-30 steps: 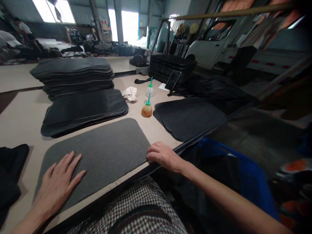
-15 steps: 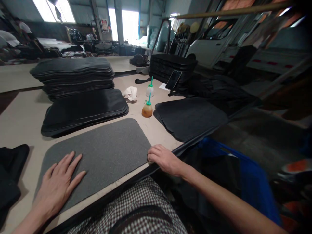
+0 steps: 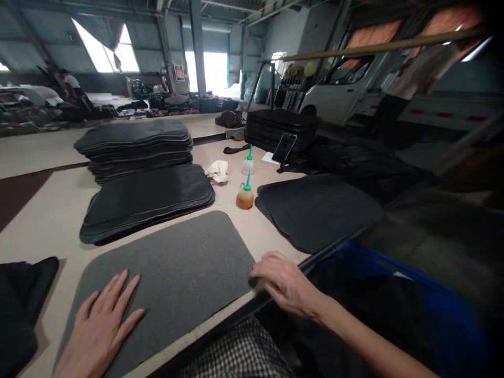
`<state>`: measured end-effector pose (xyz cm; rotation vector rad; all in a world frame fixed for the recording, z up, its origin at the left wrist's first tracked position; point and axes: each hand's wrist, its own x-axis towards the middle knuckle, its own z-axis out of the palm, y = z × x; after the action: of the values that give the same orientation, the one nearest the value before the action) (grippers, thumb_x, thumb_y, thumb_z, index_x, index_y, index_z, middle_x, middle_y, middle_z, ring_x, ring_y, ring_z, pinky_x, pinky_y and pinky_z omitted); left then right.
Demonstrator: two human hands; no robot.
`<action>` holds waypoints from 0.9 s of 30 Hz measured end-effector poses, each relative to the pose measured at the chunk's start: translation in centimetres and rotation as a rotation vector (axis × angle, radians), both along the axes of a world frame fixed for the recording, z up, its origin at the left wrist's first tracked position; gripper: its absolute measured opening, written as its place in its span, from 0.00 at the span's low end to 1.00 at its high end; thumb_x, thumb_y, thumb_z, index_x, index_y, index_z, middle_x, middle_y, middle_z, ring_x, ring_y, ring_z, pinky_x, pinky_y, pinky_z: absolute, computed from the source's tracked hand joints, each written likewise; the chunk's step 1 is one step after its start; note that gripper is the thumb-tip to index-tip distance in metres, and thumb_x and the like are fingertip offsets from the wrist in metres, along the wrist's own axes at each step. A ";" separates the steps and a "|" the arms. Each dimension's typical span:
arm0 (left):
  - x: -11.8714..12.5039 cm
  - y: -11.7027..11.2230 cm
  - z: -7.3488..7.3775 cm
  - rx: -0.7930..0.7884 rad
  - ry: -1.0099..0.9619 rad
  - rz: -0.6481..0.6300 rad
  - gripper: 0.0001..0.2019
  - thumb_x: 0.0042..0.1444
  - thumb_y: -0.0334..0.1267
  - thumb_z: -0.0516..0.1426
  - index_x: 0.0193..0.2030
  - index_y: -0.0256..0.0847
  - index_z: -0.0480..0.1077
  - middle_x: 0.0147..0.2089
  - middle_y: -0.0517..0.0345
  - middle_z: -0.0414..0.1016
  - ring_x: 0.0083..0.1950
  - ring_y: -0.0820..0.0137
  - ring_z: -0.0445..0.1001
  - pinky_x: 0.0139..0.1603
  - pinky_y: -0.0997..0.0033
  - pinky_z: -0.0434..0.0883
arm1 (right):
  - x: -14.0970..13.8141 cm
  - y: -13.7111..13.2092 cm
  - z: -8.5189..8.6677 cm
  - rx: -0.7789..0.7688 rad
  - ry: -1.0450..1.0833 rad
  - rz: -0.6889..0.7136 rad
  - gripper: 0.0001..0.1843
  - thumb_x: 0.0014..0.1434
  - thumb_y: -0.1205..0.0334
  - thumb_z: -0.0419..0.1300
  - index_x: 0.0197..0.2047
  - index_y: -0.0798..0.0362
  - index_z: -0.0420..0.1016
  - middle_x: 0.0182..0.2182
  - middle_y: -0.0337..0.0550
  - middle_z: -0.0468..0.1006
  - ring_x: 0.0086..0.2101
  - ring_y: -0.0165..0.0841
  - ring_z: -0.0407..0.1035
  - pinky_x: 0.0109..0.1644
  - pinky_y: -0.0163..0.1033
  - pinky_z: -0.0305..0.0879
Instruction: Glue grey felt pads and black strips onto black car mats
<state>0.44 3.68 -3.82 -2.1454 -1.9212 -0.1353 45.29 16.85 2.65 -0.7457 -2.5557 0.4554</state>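
Note:
A flat grey sheet (image 3: 173,278) with rounded corners lies on the table in front of me. My left hand (image 3: 98,325) rests flat on its left part, fingers spread. At the sheet's near right corner, my right hand (image 3: 285,281) has its fingers curled over the edge; the thumb is mostly hidden. Just beyond the sheet is a low pile of black sheets (image 3: 149,197). Two squeeze bottles with green spouts stand past its far right corner: one with brown liquid (image 3: 244,198), the other whitish (image 3: 248,166).
A taller stack of dark sheets (image 3: 134,142) stands behind the low pile. A crumpled white cloth (image 3: 218,171) lies near the bottles. More black sheets (image 3: 318,210) lie at right, below a propped phone (image 3: 284,148). A blue crate (image 3: 444,310) sits beneath the table edge.
The camera view has tilted up, so everything sits lower in the picture. My right hand stays at the sheet's corner with its wrist raised slightly; my left hand remains flat on the sheet.

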 end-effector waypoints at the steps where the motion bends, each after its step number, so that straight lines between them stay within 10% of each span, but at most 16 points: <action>1: -0.1 0.0 -0.1 0.002 0.003 0.001 0.34 0.66 0.56 0.40 0.74 0.45 0.51 0.77 0.50 0.48 0.76 0.56 0.50 0.70 0.46 0.53 | -1.2 0.7 0.1 0.004 -0.009 -0.041 0.18 0.61 0.76 0.51 0.50 0.52 0.73 0.43 0.45 0.80 0.45 0.36 0.73 0.58 0.49 0.65; 7: -1.0 0.0 -1.3 -0.033 0.043 0.033 0.32 0.65 0.54 0.41 0.73 0.45 0.54 0.77 0.52 0.48 0.76 0.57 0.50 0.70 0.46 0.53 | -14.1 3.2 0.1 0.131 -0.071 0.034 0.20 0.64 0.70 0.52 0.60 0.58 0.66 0.62 0.53 0.68 0.59 0.40 0.63 0.61 0.45 0.65; 12: -1.8 -0.1 -1.6 -0.109 0.072 0.004 0.29 0.66 0.48 0.44 0.73 0.49 0.56 0.76 0.54 0.51 0.76 0.58 0.50 0.71 0.46 0.53 | -21.8 5.6 0.7 0.184 -0.185 -0.025 0.14 0.64 0.68 0.53 0.52 0.56 0.71 0.54 0.50 0.74 0.50 0.40 0.69 0.51 0.43 0.69; 19: -1.7 -0.3 -1.3 -0.076 0.070 -0.044 0.30 0.67 0.46 0.43 0.75 0.51 0.49 0.77 0.56 0.49 0.76 0.60 0.49 0.70 0.47 0.56 | -14.7 13.8 1.1 0.036 -0.272 -0.528 0.13 0.68 0.65 0.51 0.45 0.58 0.77 0.46 0.58 0.76 0.47 0.43 0.70 0.47 0.42 0.67; 27: -0.7 0.2 -0.9 0.021 0.054 0.012 0.32 0.66 0.54 0.42 0.75 0.51 0.47 0.77 0.54 0.47 0.75 0.59 0.53 0.69 0.47 0.55 | -11.6 16.5 0.0 -0.148 -0.313 -0.623 0.11 0.64 0.57 0.60 0.42 0.53 0.81 0.42 0.51 0.82 0.42 0.38 0.75 0.41 0.37 0.65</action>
<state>-0.30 3.87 -4.68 -2.1017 -1.8943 -0.0944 33.72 33.31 2.67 -1.7058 -2.3878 0.3358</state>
